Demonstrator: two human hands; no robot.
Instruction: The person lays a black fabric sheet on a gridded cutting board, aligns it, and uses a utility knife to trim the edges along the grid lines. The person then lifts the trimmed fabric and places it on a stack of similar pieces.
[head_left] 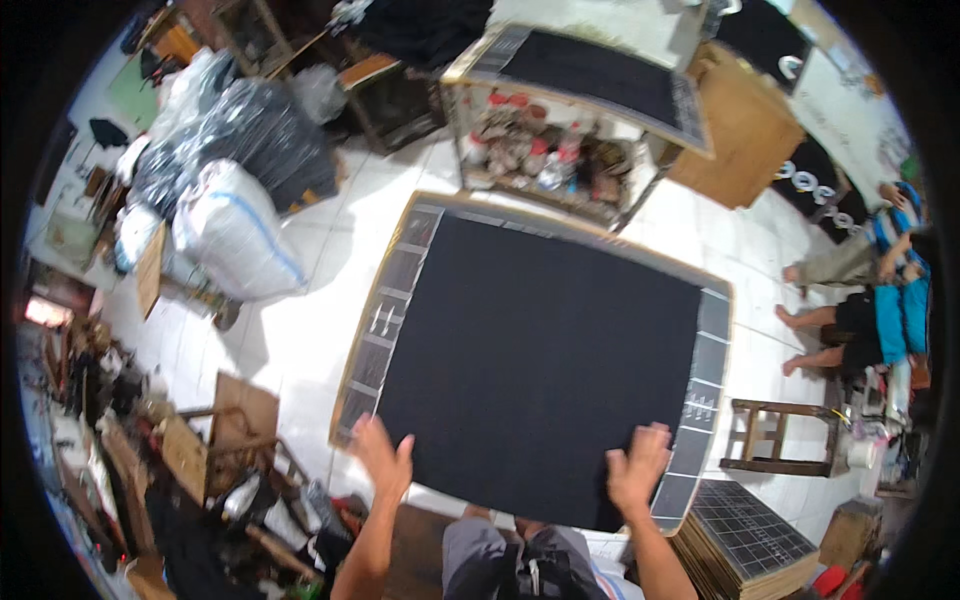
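A large piece of black fabric (545, 360) lies flat and smooth over a wide board (708, 340) in front of me. The board has a pale wooden rim and dark side strips ruled with white lines. At its near left edge is my left hand (382, 458), thumb apart and fingers stretched out, where the fabric meets the ruled strip. My right hand (638, 468) is spread over the fabric close to its near right corner. Both hands are open and hold nothing. Whether the palms press down or hover just above, I cannot tell.
Beyond the board stands a table (690, 120) with black fabric on top and a cluttered shelf below. Stuffed sacks (235, 230) stand at left. A stack of ruled boards (745, 535) and a wooden stool (780, 437) are at right. People (880, 280) sit at far right.
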